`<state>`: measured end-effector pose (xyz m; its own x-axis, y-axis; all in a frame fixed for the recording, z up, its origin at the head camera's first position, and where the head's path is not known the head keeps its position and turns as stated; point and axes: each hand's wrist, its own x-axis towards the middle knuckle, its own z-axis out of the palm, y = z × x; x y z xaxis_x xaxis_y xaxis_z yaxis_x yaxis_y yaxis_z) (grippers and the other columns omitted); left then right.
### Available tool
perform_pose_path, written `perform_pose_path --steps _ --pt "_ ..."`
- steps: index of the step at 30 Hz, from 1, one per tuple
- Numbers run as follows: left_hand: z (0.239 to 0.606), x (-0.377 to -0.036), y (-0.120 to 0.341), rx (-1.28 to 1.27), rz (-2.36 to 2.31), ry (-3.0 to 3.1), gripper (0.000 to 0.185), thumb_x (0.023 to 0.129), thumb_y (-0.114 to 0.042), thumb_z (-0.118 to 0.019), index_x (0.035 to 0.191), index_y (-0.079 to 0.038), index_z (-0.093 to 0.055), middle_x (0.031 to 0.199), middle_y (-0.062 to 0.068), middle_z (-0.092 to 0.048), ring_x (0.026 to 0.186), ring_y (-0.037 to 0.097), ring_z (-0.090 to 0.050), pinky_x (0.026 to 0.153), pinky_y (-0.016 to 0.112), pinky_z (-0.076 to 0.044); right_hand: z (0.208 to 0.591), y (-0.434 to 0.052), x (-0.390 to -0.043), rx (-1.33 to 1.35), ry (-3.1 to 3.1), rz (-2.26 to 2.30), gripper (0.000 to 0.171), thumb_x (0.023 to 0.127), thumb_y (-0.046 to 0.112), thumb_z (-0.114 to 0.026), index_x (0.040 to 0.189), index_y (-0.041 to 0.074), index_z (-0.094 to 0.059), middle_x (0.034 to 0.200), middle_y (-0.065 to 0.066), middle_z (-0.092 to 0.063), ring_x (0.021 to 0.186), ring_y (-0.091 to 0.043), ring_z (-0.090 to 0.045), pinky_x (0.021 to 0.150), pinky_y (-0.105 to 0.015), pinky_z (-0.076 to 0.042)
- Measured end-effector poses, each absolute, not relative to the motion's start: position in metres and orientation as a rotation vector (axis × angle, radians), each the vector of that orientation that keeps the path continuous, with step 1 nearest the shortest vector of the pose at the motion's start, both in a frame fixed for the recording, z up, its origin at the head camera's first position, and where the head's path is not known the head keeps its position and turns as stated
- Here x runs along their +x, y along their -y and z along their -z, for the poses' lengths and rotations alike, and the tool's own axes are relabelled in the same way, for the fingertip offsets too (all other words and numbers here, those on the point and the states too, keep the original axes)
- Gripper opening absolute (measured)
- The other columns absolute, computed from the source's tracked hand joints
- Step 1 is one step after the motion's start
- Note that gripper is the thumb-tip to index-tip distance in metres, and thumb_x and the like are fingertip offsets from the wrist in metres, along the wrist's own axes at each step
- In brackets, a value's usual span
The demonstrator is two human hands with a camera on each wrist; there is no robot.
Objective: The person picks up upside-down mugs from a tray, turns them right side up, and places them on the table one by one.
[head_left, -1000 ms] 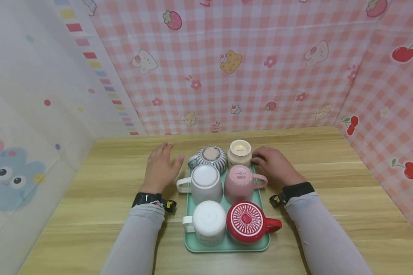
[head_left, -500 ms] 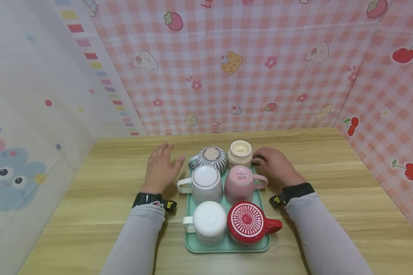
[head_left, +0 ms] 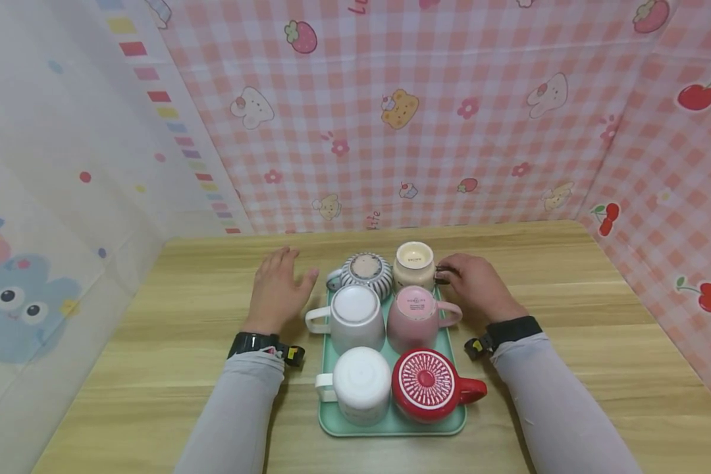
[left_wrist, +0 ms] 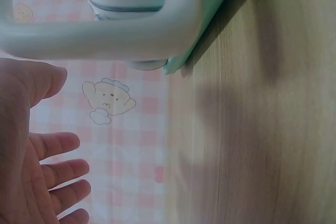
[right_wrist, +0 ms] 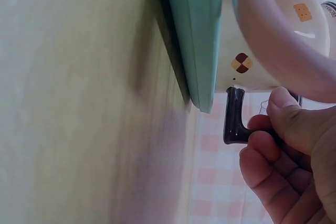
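Several upside-down mugs stand in two columns on a mint green tray point(head_left: 391, 429). My right hand point(head_left: 476, 283) pinches the dark handle point(right_wrist: 235, 116) of the cream mug point(head_left: 413, 266) at the far right corner, thumb on one side and curled fingers on the other. Left of that mug sits a striped cup point(head_left: 364, 273), its handle pointing left. My left hand point(head_left: 278, 289) is beside the tray's left side, fingers spread and holding nothing. In the left wrist view its thumb lies just below the grey-white mug's handle point(left_wrist: 100, 40).
On the tray are also a grey-white mug point(head_left: 357, 322), a pink mug point(head_left: 413, 322), a white mug point(head_left: 361, 385) and a red mug point(head_left: 425, 388), their handles jutting past the tray's sides. Behind the wooden table point(head_left: 201, 289) hangs a pink checked cloth point(head_left: 355, 131).
The whole head view has shifted very slightly. Both hands and all the mugs hold their places, and the right hand keeps its pinch on the cream mug's handle.
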<state>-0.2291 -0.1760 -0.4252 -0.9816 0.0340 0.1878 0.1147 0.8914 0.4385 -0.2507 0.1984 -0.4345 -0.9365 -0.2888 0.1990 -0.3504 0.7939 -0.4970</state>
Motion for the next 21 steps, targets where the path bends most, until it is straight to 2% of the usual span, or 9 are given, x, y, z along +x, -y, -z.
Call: perform_pose_path --steps 9,21 --pt "0.425 -0.230 0.176 -0.126 0.679 2.883 0.069 0.105 -0.051 -0.052 0.154 -0.004 -0.043 0.165 0.023 -0.035 0.154 0.043 -0.030 0.127 0.061 -0.021 0.430 -0.199 -0.250 0.499 2.843 -0.829 0.019 0.105 0.016 -0.062 0.115 0.005 -0.074 0.113 -0.015 -0.076 0.107 -0.034 -0.072 0.094 -0.054 -0.057" --pt "0.427 -0.230 0.177 -0.139 0.674 2.872 0.068 0.105 -0.050 -0.053 0.153 -0.003 -0.044 0.164 0.023 -0.036 0.154 0.043 -0.031 0.126 0.062 -0.023 0.408 -0.200 -0.246 0.470 2.762 -0.796 0.019 0.104 0.016 -0.064 0.114 0.003 -0.074 0.108 -0.018 -0.076 0.097 -0.034 -0.073 0.083 -0.052 -0.059"
